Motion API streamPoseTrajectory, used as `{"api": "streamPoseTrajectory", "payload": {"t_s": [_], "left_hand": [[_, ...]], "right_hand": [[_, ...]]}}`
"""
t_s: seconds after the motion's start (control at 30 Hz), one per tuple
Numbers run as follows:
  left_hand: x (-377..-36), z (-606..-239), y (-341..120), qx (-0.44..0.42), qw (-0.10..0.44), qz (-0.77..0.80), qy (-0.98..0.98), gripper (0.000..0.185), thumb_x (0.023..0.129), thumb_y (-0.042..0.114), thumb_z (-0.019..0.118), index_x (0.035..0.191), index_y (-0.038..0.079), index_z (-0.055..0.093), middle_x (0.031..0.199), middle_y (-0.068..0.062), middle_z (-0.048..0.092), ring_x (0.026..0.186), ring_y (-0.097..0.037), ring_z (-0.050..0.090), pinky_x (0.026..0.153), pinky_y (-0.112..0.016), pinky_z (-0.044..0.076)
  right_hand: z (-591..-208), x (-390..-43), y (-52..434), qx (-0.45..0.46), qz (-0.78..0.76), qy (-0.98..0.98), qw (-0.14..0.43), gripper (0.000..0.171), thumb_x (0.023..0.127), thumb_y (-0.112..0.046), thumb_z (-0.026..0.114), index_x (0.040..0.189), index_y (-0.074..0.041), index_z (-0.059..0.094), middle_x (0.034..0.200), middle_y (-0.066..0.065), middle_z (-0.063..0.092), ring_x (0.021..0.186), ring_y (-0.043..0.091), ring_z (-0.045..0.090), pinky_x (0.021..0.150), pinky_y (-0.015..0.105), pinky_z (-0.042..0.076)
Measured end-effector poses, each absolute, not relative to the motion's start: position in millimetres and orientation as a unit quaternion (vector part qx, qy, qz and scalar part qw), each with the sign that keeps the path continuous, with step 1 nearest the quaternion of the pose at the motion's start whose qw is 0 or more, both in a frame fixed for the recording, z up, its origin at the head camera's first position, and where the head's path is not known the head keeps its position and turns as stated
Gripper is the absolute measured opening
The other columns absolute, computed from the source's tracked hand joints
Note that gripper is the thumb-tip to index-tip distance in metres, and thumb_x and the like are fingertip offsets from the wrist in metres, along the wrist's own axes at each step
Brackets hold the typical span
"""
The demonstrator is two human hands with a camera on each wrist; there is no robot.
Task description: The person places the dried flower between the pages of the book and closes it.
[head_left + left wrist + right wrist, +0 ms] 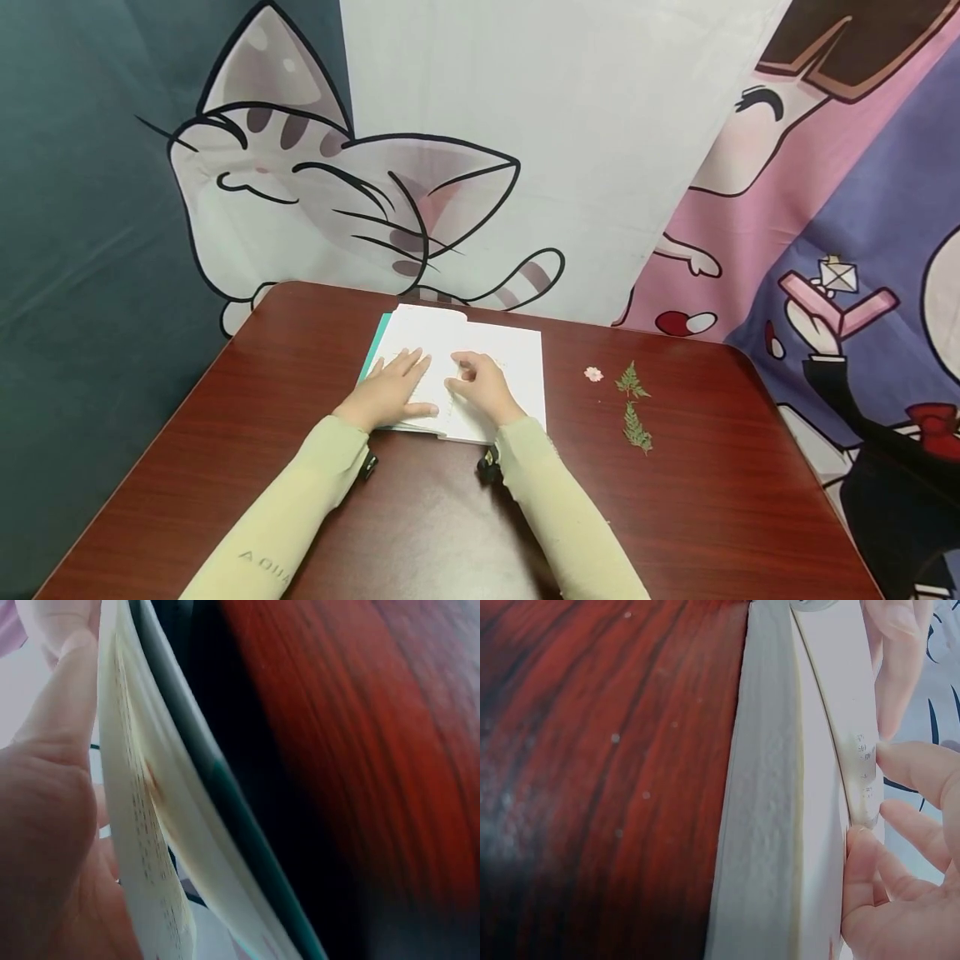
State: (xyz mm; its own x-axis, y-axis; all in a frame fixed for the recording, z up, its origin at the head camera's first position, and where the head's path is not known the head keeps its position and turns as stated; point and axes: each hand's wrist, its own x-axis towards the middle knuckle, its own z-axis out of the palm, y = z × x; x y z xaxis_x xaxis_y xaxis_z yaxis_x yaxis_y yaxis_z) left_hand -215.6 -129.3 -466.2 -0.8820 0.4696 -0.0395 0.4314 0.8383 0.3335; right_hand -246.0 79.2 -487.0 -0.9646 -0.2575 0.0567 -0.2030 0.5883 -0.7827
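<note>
An open book [517,354] with white pages and a teal cover edge lies on the table. My left hand [386,392] rests flat on its left page, with fingers spread. In the left wrist view, the left thumb [56,712] lies along the page edge, above a loosely curving page [139,817]. My right hand [486,387] is over the book near its middle fold, fingertips touching the paper and a gap between thumb and forefinger. The right fingers [915,769] meet a curved, printed page [847,727] in the right wrist view. Nothing is visible between them.
Right of the book, a small pink flower [593,374] lies on the dark red-brown table [705,483]. Beside it are two green fern-like leaves, an upper leaf [632,381] and a lower leaf [636,429]. A cartoon-printed cloth [570,150] hangs behind the table.
</note>
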Motion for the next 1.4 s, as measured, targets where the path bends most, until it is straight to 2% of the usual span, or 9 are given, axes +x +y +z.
{"api": "streamPoseTrajectory", "payload": {"t_s": [0.33,0.67,0.9,1.1,1.17,1.3,1.4], "left_hand": [[-216,-468,-130,0.235,0.093,0.175,0.952,0.093,0.095,0.051,0.067,0.159,-0.001,0.024,0.165,-0.024,0.020,0.151,-0.046,0.018,0.116,-0.066,0.021],[-214,-470,-129,0.222,0.133,0.176,0.950,0.092,0.097,0.050,0.064,0.161,0.001,0.019,0.167,-0.022,0.015,0.152,-0.045,0.014,0.117,-0.068,0.017],[-213,-468,-125,0.216,0.153,0.161,0.951,0.093,0.097,0.051,0.062,0.161,0.002,0.017,0.168,-0.021,0.013,0.153,-0.044,0.011,0.117,-0.068,0.014],[-212,-468,-125,0.208,0.159,0.158,0.952,0.093,0.098,0.052,0.062,0.162,0.002,0.016,0.168,-0.020,0.011,0.154,-0.043,0.009,0.118,-0.068,0.012],[-212,-468,-126,0.208,0.160,0.161,0.952,0.093,0.098,0.051,0.062,0.162,0.002,0.016,0.168,-0.020,0.011,0.154,-0.043,0.009,0.118,-0.068,0.011],[-211,-468,-126,0.210,0.161,0.166,0.950,0.093,0.098,0.050,0.062,0.162,0.002,0.015,0.168,-0.020,0.010,0.154,-0.043,0.007,0.118,-0.068,0.010],[-211,-468,-126,0.212,0.161,0.167,0.950,0.093,0.098,0.048,0.063,0.162,0.001,0.015,0.168,-0.021,0.009,0.154,-0.043,0.007,0.118,-0.067,0.010]], "right_hand": [[-486,-247,76,-0.133,-0.431,0.892,0.026,0.047,0.089,-0.012,0.077,0.133,-0.005,0.065,0.119,0.014,0.066,0.095,0.022,0.061,0.087,0.039,0.052],[-495,-245,86,-0.142,-0.489,0.860,0.035,0.043,0.089,-0.007,0.073,0.131,-0.004,0.065,0.120,0.014,0.069,0.094,0.020,0.063,0.086,0.034,0.053],[-497,-238,97,-0.138,-0.512,0.847,0.029,0.033,0.092,-0.006,0.069,0.125,-0.005,0.068,0.109,0.011,0.072,0.096,0.021,0.066,0.089,0.035,0.053],[-486,-233,112,-0.134,-0.515,0.845,0.045,0.029,0.094,-0.009,0.068,0.123,-0.007,0.068,0.107,0.009,0.071,0.095,0.022,0.066,0.080,0.033,0.054],[-481,-232,120,-0.133,-0.514,0.847,0.038,0.028,0.094,-0.009,0.068,0.122,-0.006,0.069,0.106,0.010,0.071,0.094,0.024,0.067,0.079,0.035,0.055],[-474,-232,140,-0.133,-0.494,0.859,0.010,0.027,0.093,-0.006,0.070,0.120,-0.004,0.069,0.104,0.011,0.073,0.094,0.027,0.068,0.088,0.041,0.054],[-470,-233,158,-0.124,-0.471,0.873,-0.013,0.027,0.092,-0.004,0.070,0.119,-0.003,0.068,0.102,0.012,0.074,0.092,0.028,0.069,0.086,0.044,0.055]]}}
